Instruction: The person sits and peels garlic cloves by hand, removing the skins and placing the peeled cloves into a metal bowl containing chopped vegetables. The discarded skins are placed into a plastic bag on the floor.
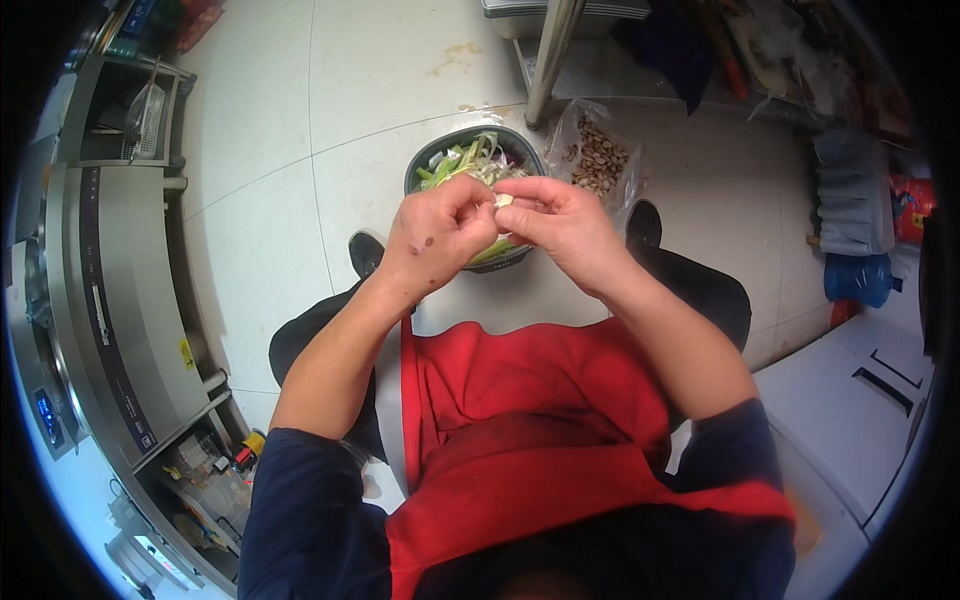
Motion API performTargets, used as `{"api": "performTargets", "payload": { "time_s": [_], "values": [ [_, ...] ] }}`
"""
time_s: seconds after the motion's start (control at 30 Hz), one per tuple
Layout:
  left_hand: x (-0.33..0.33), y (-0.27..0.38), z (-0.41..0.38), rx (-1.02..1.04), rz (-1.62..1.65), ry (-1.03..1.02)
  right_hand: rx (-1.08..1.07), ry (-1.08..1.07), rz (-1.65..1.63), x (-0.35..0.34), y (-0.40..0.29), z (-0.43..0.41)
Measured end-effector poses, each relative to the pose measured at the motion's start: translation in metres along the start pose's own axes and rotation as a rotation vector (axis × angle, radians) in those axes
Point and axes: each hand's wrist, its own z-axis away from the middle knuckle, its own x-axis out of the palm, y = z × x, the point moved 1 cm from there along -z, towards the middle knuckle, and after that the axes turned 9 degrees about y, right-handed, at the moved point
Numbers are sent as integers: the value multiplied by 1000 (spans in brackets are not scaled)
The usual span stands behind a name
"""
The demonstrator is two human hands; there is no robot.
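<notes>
A small pale clove, apparently garlic (503, 200), is held between the fingertips of my right hand (559, 217). My left hand (442, 225) meets it from the other side, thumb and curled forefinger pinched at its edge. Both hands are above a dark grey plastic bin (409, 174), hiding part of it. Green vegetable trimmings (471, 156) and pale skins fill the bin. Just beyond my right hand, a clear plastic bag (564, 135) lies open on the floor with many brownish-white cloves (600, 157) inside.
A stainless steel kitchen unit (142, 300) runs along the left. Ahead right stands a metal table leg (551, 67) near stacked trays (570, 9). At right are a blue water bottle (859, 280) and a white cabinet (832, 405). My shoes (366, 253) flank the bin; wet stains mark the tiles (375, 75).
</notes>
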Motion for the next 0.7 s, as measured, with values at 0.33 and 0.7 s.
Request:
{"api": "performTargets", "payload": {
  "time_s": [0.33, 0.7],
  "values": [
    [0, -2, 3, 32, -6, 1, 5, 8, -107, 6, 2, 1],
    [0, -4, 3, -18, 149, 33, 90, -42, -182, 5, 4, -1]
  ]
}}
